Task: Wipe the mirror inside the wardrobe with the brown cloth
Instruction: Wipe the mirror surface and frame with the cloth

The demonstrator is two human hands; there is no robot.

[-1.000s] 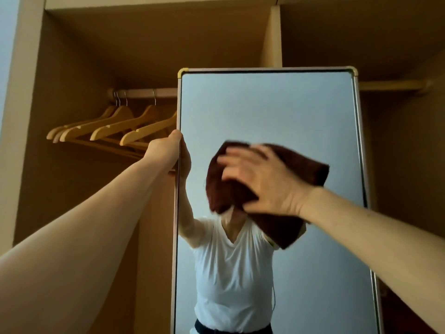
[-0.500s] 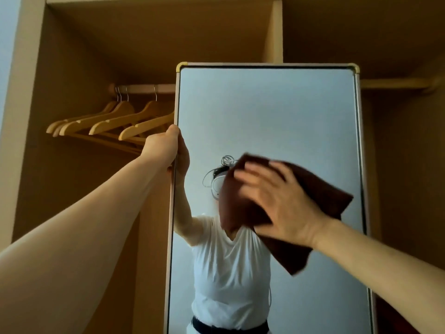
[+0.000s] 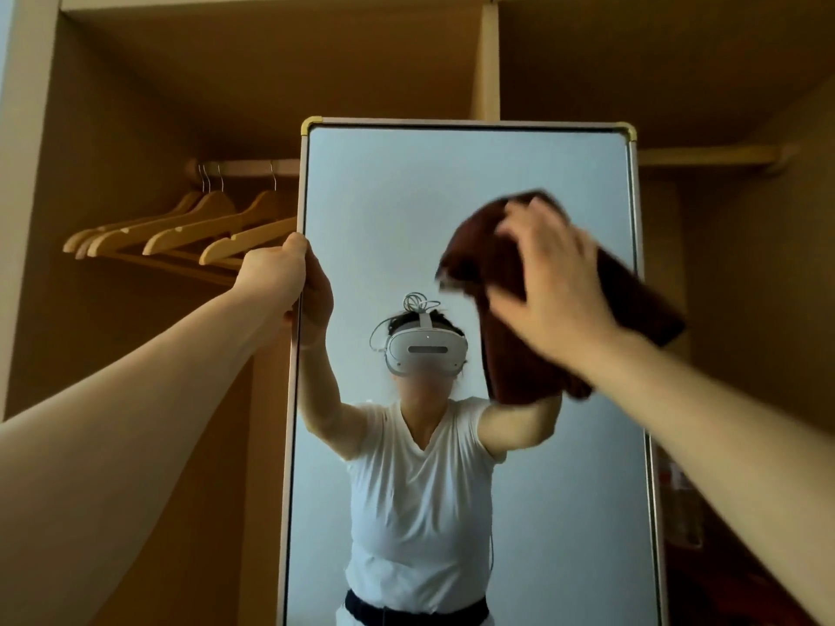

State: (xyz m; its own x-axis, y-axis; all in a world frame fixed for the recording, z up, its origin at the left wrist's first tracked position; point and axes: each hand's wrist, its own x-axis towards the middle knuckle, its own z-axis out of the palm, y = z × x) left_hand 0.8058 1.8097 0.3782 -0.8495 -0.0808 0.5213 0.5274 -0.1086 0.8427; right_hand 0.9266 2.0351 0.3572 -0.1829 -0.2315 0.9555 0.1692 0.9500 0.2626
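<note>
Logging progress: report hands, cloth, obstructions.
Left hand grips mirror edge. Right hand presses brown cloth on glass, upper right. Hangers left of mirror, not obstructing.

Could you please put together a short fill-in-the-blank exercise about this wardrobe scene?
1. The left hand grips the mirror by its ____ edge.
2. The right hand presses a ____ cloth against the glass.
3. Wooden ____ hang from the rail beside the mirror.
Missing words: left; brown; hangers.
</note>
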